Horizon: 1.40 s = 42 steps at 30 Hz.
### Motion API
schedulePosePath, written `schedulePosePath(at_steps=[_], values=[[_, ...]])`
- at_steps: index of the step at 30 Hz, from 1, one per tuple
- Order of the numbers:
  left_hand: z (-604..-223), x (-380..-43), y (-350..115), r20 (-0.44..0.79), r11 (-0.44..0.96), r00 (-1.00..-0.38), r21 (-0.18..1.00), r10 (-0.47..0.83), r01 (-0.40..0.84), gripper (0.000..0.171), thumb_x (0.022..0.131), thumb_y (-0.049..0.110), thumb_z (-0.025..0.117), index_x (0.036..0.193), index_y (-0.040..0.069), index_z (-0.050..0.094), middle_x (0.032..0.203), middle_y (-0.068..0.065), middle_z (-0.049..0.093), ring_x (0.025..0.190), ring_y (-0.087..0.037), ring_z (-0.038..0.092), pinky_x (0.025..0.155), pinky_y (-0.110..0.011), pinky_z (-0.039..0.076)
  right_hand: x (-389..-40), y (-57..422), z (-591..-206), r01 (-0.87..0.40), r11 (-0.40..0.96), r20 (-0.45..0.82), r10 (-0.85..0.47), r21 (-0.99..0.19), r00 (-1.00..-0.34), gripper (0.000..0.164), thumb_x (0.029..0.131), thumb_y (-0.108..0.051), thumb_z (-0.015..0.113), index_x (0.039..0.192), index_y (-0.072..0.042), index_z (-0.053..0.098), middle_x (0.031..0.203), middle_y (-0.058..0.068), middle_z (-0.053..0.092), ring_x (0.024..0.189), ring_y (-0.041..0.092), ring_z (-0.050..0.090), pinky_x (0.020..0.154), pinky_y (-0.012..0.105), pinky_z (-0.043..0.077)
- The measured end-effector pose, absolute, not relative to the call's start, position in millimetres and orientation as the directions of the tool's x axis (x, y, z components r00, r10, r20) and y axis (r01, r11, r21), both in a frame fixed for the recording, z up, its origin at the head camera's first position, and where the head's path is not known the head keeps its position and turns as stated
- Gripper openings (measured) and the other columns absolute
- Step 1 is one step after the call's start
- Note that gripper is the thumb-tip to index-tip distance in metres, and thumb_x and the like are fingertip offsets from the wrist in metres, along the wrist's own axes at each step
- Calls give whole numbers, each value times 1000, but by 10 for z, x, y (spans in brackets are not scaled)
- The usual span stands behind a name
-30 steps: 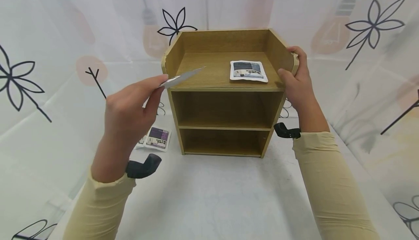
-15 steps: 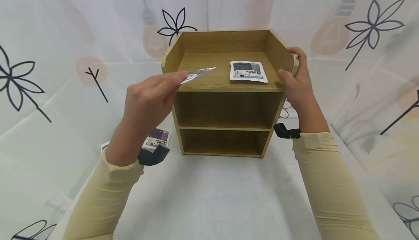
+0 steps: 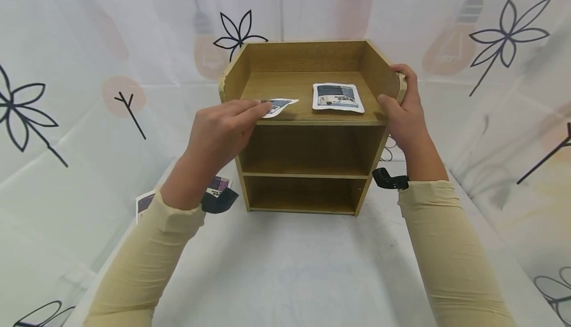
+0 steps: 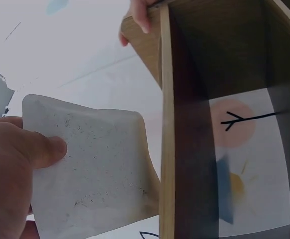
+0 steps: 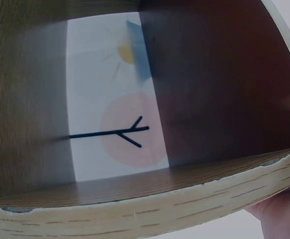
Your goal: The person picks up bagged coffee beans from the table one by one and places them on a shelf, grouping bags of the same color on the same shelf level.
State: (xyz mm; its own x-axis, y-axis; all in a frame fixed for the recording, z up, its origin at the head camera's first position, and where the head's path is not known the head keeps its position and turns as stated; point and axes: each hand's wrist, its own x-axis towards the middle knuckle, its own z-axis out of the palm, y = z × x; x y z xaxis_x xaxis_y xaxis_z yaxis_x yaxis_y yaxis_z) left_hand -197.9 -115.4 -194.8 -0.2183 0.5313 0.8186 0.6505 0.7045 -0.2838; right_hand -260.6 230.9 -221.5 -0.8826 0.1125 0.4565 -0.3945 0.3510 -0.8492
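Note:
My left hand (image 3: 223, 131) pinches a flat foil-like sachet (image 3: 280, 107) by its edge, thumb against the plain pale back (image 4: 95, 164) in the left wrist view. The sachet is just over the front left of the top board of a small wooden shelf unit (image 3: 308, 172). Whether it touches the board, I cannot tell. A second sachet (image 3: 337, 97), white-edged with a blue-grey print, lies flat on that board at the right. With my right hand (image 3: 406, 111) I grip the unit's right side panel; in the right wrist view, only part of that hand (image 5: 283, 214) shows.
Printed sachets lie on the white table left of the unit: one purple-printed sachet (image 3: 219, 184) partly behind my wrist, another (image 3: 143, 202) partly behind my sleeve. Raised panels (image 3: 308, 55) border the top board at the back and sides. A patterned white sheet (image 3: 160, 34) hangs behind.
My left hand has moved right and inward with its sachet, which has come down from tilted above the board to nearly level with it. The right hand stays in place.

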Motion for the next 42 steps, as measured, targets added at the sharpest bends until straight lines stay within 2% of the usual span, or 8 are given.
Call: schedulePosePath(at_steps=[10, 19, 24, 32, 37, 42], values=[[-1990, -2059, -1097, 786, 720, -294, -258, 545, 645, 19, 92, 8, 64, 107, 12, 75, 98, -7, 76, 86, -23, 74, 66, -36, 59, -2600, 2307, -2215, -383, 355, 447, 116, -853, -887, 55, 95, -18, 42, 137, -50, 28, 146, 2, 31, 128, 21, 36, 104, 47, 33], [-1971, -2126, -1037, 689, 769, -480, -178, 543, 614, 17, 91, 17, 67, 106, 11, 73, 100, -7, 76, 86, -23, 73, 71, -35, 60, -2598, 2308, -2211, -376, 356, 441, 119, -855, -890, 55, 96, -18, 41, 137, -51, 28, 148, 1, 29, 130, 21, 35, 105, 49, 33], [-1954, -2189, -990, 604, 791, -578, -152, 549, 593, 21, 93, 21, 65, 111, 13, 72, 104, -5, 75, 95, -21, 71, 77, -35, 59, -2602, 2308, -2211, -372, 360, 438, 122, -856, -890, 55, 96, -18, 41, 137, -51, 28, 146, 2, 30, 129, 20, 36, 104, 48, 34], [-1911, -2275, -905, 470, 820, -693, -131, 546, 558, 30, 98, 31, 56, 120, 14, 67, 115, -3, 71, 101, -22, 66, 80, -37, 57, -2607, 2310, -2214, -379, 363, 446, 119, -851, -887, 55, 96, -18, 42, 137, -51, 28, 145, 1, 32, 128, 20, 36, 102, 47, 35], [-1876, -2326, -856, 408, 840, -746, -109, 526, 532, 35, 100, 32, 53, 127, 14, 64, 124, -5, 67, 115, -24, 63, 91, -41, 55, -2605, 2310, -2214, -375, 364, 443, 122, -853, -888, 55, 96, -18, 41, 137, -51, 28, 146, 1, 31, 128, 21, 36, 103, 49, 34], [-1866, -2407, -833, 379, 853, -775, -84, 506, 515, 35, 101, 32, 50, 129, 15, 62, 128, -4, 66, 120, -24, 60, 95, -43, 53, -2600, 2311, -2218, -370, 366, 439, 124, -854, -890, 55, 96, -18, 42, 137, -52, 27, 147, 2, 30, 129, 21, 35, 103, 49, 34]])
